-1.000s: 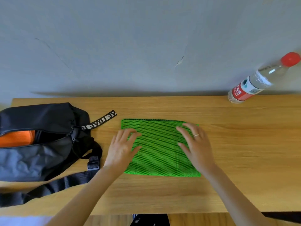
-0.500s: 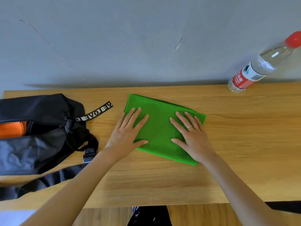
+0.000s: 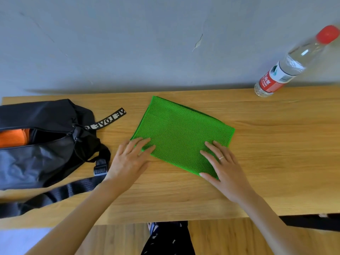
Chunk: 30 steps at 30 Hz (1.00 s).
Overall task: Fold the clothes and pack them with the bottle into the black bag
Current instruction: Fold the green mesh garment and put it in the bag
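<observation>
1. Head view: the left hand (image 3: 128, 159) lies flat and relaxed, fingers straight and slightly spread, its fingertips resting on the near left corner of the green mesh garment (image 3: 182, 133); the palm sits on the bare wooden table (image 3: 276, 162).
2. The right hand (image 3: 224, 164) is also flat, fingers straight and spread, pressing on the near right corner of the same garment; a ring shows on one finger. Neither hand curls round anything.
3. The green garment is folded into a flat rectangle, turned at an angle to the table's edge, lying in the middle of the table between the bag and the bottle.
4. The black bag (image 3: 42, 144) lies at the left of the table, well apart from the garment, its zip mouth open. Something orange (image 3: 13, 138) lies inside the opening.
5. A black strap with white lettering (image 3: 106, 119) juts from the bag toward the garment; a wider black strap (image 3: 55, 194) trails along the near edge.
6. The clear bottle (image 3: 287, 69), with a red cap and red-and-white label, stands at the far right against the grey wall (image 3: 128, 43), apart from the garment.
</observation>
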Motion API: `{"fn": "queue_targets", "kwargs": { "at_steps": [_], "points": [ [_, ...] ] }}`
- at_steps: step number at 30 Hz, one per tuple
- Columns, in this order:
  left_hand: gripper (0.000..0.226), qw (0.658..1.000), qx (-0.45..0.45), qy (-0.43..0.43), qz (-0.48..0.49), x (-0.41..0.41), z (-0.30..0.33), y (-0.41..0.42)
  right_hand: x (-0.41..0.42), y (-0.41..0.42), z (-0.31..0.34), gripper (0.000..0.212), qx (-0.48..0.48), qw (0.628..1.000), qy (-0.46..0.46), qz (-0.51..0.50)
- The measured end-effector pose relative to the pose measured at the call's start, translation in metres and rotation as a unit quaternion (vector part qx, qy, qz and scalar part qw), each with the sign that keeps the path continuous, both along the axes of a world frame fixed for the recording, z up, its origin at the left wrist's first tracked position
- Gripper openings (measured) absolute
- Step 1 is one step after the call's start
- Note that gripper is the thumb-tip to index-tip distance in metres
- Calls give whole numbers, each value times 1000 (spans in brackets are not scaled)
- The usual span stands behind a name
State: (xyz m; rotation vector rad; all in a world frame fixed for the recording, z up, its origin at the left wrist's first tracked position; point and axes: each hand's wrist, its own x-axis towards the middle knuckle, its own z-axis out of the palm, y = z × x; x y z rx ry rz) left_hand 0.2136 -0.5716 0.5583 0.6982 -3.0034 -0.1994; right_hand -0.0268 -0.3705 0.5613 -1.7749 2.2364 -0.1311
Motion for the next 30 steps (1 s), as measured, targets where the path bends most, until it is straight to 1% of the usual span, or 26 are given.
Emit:
{"fn": "queue_targets", "kwargs": {
  "at_steps": [3, 5, 10, 12, 15, 17, 19, 21, 22, 25, 27, 30],
  "points": [
    [42, 999, -21, -21, 23, -2, 6, 2, 6, 8, 3, 60, -8, 1000, 11, -5],
    [49, 998, -18, -43, 36, -7, 9, 0, 12, 9, 5, 57, -12, 1000, 13, -2],
    [63, 994, 22, -97, 37, -24, 7, -19, 27, 6, 10, 53, -30, 999, 23, 19],
    [71, 994, 34, -103, 24, -33, 9, -27, 33, 1, 13, 54, -42, 998, 21, 32],
    [72, 994, 80, -67, 32, -46, 11, -38, 38, -13, 19, 60, -64, 997, -15, 30],
    [59, 993, 106, -23, 52, -54, 14, -43, 35, -26, 25, 59, -80, 995, -58, 16],
    [45, 986, 133, 29, 102, -62, 16, -49, 23, -44, 30, 49, -101, 990, -100, -23],
    [43, 972, 149, 78, 163, -72, 19, -57, 2, -66, 31, 39, -121, 981, -130, -73],
    [43, 966, 151, 88, 190, -77, 19, -62, -9, -78, 30, 36, -130, 978, -134, -91],
    [46, 948, 179, 84, 250, -89, 16, -75, -44, -110, 24, 26, -137, 971, -136, -140],
    [46, 936, 202, 91, 274, -94, 12, -81, -61, -127, 18, 27, -130, 968, -139, -167],
    [41, 919, 225, 124, 300, -99, 7, -87, -76, -146, 11, 35, -114, 961, -155, -201]
  ]
}}
